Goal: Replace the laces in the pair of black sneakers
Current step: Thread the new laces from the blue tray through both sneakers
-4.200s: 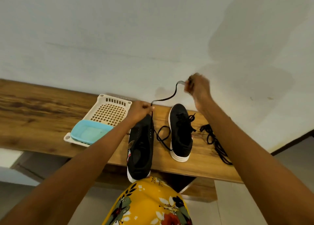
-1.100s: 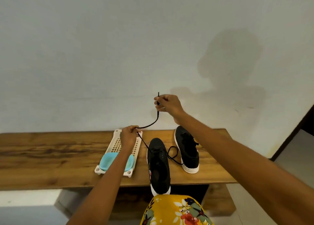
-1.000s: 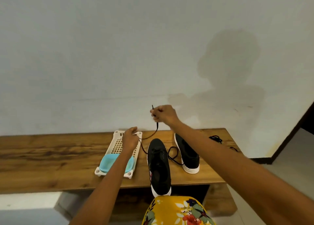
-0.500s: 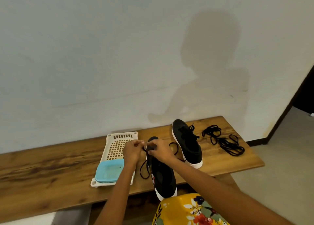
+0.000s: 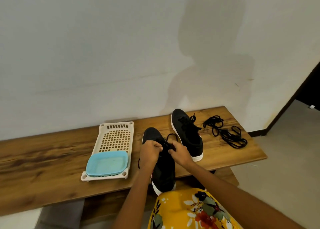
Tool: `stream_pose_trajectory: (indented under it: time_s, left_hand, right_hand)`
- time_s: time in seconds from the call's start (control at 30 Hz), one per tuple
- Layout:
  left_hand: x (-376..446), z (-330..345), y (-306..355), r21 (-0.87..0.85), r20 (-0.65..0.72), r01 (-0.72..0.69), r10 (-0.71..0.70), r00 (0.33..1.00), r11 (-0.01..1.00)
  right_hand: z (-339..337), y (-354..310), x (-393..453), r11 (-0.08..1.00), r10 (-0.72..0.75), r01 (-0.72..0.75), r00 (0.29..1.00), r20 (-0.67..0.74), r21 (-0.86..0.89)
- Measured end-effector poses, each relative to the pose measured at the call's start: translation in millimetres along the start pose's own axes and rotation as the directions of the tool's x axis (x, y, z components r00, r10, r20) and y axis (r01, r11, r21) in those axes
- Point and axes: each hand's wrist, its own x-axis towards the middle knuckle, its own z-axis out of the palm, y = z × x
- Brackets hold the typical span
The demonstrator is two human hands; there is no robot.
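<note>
Seen from the head camera only: 2 black sneakers on the wooden bench (image 5: 52,161), soles down, toes toward the wall. Nearer sneaker (image 5: 164,170) lay at the front edge, heel overhanging toward a yellow floral garment (image 5: 187,209); second sneaker (image 5: 187,137) stood just beside it to the right, already laced, ends loose over the tongue. Both hands met close together over the nearer sneaker's eyelets: left hand (image 5: 149,153) and right hand (image 5: 179,152), fingers of each curled and pinching the black lace (image 5: 171,137), 1 loop of which arched out behind the knuckles and 1 strand hung past the left wrist. Exact eyelet being worked hidden by the fingers. Judged soft, limp and light, that lace, likely to slip back through a hole unless pinched close to its stiff tip; best taken right at the tip for threading, then pulled from farther back to even the 2 sides. Sneaker itself light, with a flexible upper and firmer white sole, so steadied well by pressing down near the eyelets. Counted otherwise: 1 tangle of spare laces (image 5: 225,133) lying well apart to the right, number of strands not separable; 1 cream perforated tray (image 5: 114,135); 1 blue dish (image 5: 107,163) resting on the tray's near end.
</note>
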Motion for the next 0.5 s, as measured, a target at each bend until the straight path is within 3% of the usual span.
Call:
stream_pose_trajectory:
  time_s: [0.2, 0.5]
  left_hand:
    - [0.4, 19.7, -5.5, -0.062, -0.054, 0.007, -0.011, 0.998, 0.998]
    - [1.8, 16.3, -6.7, -0.035, -0.063, -0.115, 0.112, 0.992, 0.993]
  right_hand:
    - [-2.4, 7.8, 6.6, 0.997, -0.035, 0.032, 0.998, 0.060, 0.064]
    - [-2.3, 5.9, 4.7, 0.995, -0.097, 0.096, 0.994, 0.048, 0.015]
